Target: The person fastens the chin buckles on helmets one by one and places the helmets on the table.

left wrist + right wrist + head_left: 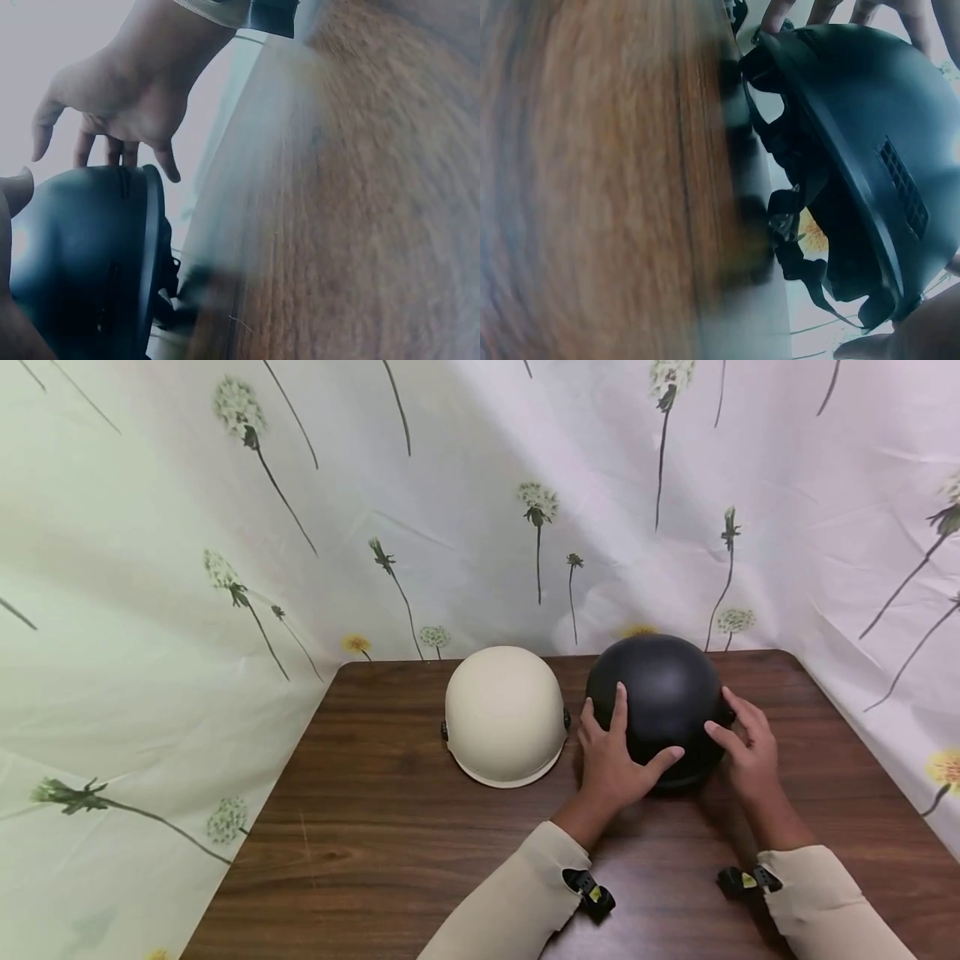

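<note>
A black helmet [654, 702] is raised a little above the wooden table, between both hands. The left hand [611, 768] holds its left side with spread fingers, its thumb across the front. On the right side, the right hand [753, 760] grips it with thumb and fingers near the rim. In the right wrist view, dark chin straps [787, 225] and a buckle hang beneath the helmet's rim; a slotted vent [904, 187] shows in the shell. The left wrist view shows the right hand's fingertips partly hidden behind the shell. Just left stands a cream helmet [506, 714], untouched.
The brown table [360, 860] carries the cream helmet close beside the black one, near its back edge. A pale curtain [465, 485] printed with dandelions hangs behind and at both sides. Black wrist straps [588, 893] sit over the beige sleeves [510, 902].
</note>
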Demonstrator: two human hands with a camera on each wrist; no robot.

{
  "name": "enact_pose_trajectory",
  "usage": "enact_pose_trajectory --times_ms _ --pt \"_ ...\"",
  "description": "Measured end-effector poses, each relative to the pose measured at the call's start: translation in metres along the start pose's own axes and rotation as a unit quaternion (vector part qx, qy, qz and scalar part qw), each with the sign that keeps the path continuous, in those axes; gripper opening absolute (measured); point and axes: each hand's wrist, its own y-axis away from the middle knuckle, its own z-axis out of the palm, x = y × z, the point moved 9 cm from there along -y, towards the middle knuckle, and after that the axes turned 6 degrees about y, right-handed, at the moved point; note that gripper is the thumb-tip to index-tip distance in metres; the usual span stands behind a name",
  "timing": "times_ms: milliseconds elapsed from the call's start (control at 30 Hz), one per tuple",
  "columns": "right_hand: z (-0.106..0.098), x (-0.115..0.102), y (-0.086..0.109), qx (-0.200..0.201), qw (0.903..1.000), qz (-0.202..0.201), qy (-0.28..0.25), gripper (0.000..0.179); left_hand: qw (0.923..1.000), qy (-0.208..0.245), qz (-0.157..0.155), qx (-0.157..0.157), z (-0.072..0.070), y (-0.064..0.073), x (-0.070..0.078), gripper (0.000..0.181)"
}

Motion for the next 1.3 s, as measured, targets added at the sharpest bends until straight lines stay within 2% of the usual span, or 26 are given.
enact_pose_trajectory --times_ms 200,400,533,633,733,867,1000,1300 --pt "-0.005 -0.012 0.003 0.041 0.9983 -0.031 -0.025 0.056 0.9997 0.02 -0.01 0.013 -0.003 0.001 0.001 0.112" --pt "-0.01 -0.024 0.007 0.081 0.9924 -0.08 -0.047 0.055 0.9997 0.011 -0.004 0.021 -0.004 0.0 0.006 0.111" --pt "-0.011 -0.031 0.01 0.097 0.9876 -0.114 -0.046 0.056 0.9988 -0.031 0.025 0.028 -0.005 0.001 0.015 0.115" --pt "-0.011 -0.033 0.01 0.101 0.9865 -0.119 -0.05 0.056 0.9949 -0.076 0.058 0.032 -0.006 0.002 0.023 0.117" --pt "-0.013 -0.039 0.011 0.109 0.9852 -0.119 -0.058 0.054 0.9913 -0.096 0.082 0.037 -0.008 0.002 0.029 0.117" --pt "-0.015 -0.062 0.02 0.126 0.9772 -0.155 -0.072 0.049 0.9909 -0.091 0.09 0.041 -0.01 0.004 0.032 0.119" --pt "-0.015 -0.084 0.03 0.127 0.9679 -0.198 -0.088 0.046 0.9892 -0.103 0.094 0.045 -0.014 0.005 0.035 0.12" --pt "-0.01 -0.1 0.039 0.12 0.948 -0.282 -0.088 0.051 0.9855 -0.11 0.113 0.062 -0.03 0.001 0.047 0.117"
